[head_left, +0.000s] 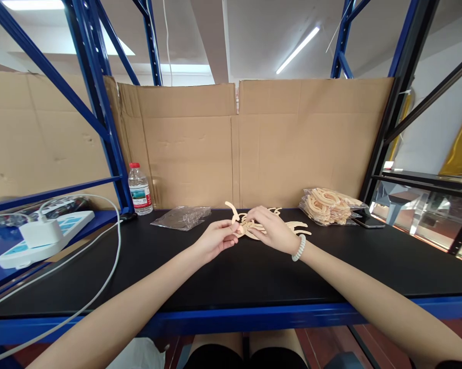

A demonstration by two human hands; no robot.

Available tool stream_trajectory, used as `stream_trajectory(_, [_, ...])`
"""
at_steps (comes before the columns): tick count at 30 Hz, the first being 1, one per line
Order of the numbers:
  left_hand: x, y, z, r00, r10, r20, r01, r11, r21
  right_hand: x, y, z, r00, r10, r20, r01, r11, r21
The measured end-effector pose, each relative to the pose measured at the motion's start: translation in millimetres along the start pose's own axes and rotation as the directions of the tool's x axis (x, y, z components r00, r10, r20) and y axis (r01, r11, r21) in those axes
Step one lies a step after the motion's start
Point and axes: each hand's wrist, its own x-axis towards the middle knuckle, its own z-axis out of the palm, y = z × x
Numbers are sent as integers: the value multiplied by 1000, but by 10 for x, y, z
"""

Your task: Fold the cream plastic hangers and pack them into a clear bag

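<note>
While the black bench carries a full bag of wooden pieces and an emptied wrapper, assembly looks partial: both hands, left and right, pinch the half-built wooden model mid-bench.

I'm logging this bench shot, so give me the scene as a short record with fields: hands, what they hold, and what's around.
left hand: left hand pinches the wooden cutout pieces
right hand: right hand rests on the same pieces, bead bracelet on the wrist
surface: black shelf top
left of hands: empty plastic bag, water bottle
right of hands: bagged wooden parts, phone
behind: cardboard sheet
</note>
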Motion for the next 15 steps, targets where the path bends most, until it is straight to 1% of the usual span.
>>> stream_trajectory(1, [8, 7, -29, 998, 50, -24, -49, 999, 19, -22, 42, 13, 996, 85, 11, -85, 996, -8])
stream_trajectory(3, [15, 28, -106, 990, 123, -75, -121, 992, 29, -74, 140, 51, 968, 236, 90, -232, 971, -49])
stream_trajectory(5, [10, 43, -207, 985, 140, -100, -140, 990, 8, -122, 230, 103, 927, 317, 200, -299, 947, -114])
stream_trajectory(7, [-8, 46, -311, 991, 104, -89, -106, 994, -10, -151, 284, 168, 898, 345, 274, -307, 936, -171])
stream_trajectory(10, [-48, 39, -416, 995, 43, -95, -47, 998, -44, -147, 284, 258, 887, 344, 309, -293, 935, -200])
stream_trajectory(12, [-72, 39, -433, 993, 29, -115, -36, 997, -62, -130, 246, 286, 890, 338, 306, -291, 938, -187])
stream_trajectory(15, [-96, 42, -406, 994, 29, -106, -36, 997, -70, -139, 172, 259, 875, 373, 309, -357, 928, -110])
